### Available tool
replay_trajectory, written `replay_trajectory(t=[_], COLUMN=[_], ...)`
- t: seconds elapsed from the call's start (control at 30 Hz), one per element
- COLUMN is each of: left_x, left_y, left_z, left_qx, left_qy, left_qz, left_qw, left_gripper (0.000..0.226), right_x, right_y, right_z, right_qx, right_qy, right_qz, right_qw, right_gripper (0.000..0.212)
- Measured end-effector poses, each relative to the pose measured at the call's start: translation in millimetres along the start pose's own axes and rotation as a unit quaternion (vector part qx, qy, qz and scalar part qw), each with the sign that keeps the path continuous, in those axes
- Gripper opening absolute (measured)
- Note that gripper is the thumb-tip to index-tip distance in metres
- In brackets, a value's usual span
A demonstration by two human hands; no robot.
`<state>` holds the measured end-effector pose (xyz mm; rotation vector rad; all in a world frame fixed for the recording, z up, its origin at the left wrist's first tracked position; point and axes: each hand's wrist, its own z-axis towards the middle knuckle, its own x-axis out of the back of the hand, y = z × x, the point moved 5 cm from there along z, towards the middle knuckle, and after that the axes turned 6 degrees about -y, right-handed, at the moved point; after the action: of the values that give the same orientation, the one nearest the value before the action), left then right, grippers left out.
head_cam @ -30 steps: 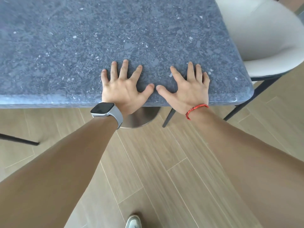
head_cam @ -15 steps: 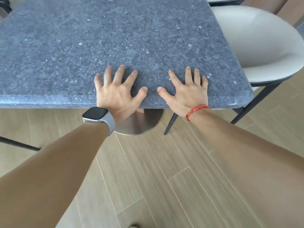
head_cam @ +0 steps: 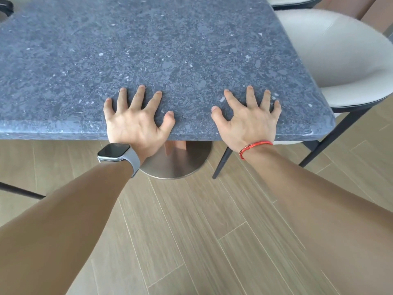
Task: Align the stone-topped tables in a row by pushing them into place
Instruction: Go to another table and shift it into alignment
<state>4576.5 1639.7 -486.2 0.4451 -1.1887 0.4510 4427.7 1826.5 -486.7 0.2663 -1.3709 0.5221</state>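
Observation:
A blue-grey speckled stone-topped table (head_cam: pixel 170 50) fills the upper part of the head view, its near edge running across the middle. My left hand (head_cam: pixel 136 122), with a watch on the wrist, lies on the top at the near edge with fingers spread and slightly arched. My right hand (head_cam: pixel 246 120), with a red cord bracelet, rests the same way close to the near right corner. Neither hand holds anything. Below the edge shows the table's round brushed-metal base (head_cam: pixel 176 162) with a copper-coloured post.
A cream upholstered chair (head_cam: pixel 340 60) with dark metal legs stands against the table's right side; a second chair's edge (head_cam: pixel 295 2) shows behind it. A thin dark chair leg (head_cam: pixel 21 190) crosses the wood-plank floor (head_cam: pixel 191 231) at left.
My hands have slid apart along the near edge, the gap between the thumbs widening, and the fingers have arched. The table sits farther from me, with more of its base showing.

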Motion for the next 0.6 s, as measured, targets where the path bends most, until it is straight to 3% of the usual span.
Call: replay_trajectory(t=[0.3,0.5,0.6], left_x=[-2,-4,-1], left_y=[1,2,3], left_z=[2,3,0], left_qx=[-0.007,-0.014,-0.008], left_qy=[-0.005,-0.044,-0.040], left_qz=[0.002,0.021,0.012], left_qw=[1.000,0.999,0.999], left_gripper=[0.071,0.075,0.076], right_x=[0,2,3], right_y=[0,1,1], right_z=[0,-7,-14], right_qx=[0.000,0.021,0.048], right_qy=[0.009,-0.043,-0.027], right_qz=[0.007,0.004,-0.020], right_qw=[1.000,0.999,0.998], right_gripper=[0.068,0.089,0.086])
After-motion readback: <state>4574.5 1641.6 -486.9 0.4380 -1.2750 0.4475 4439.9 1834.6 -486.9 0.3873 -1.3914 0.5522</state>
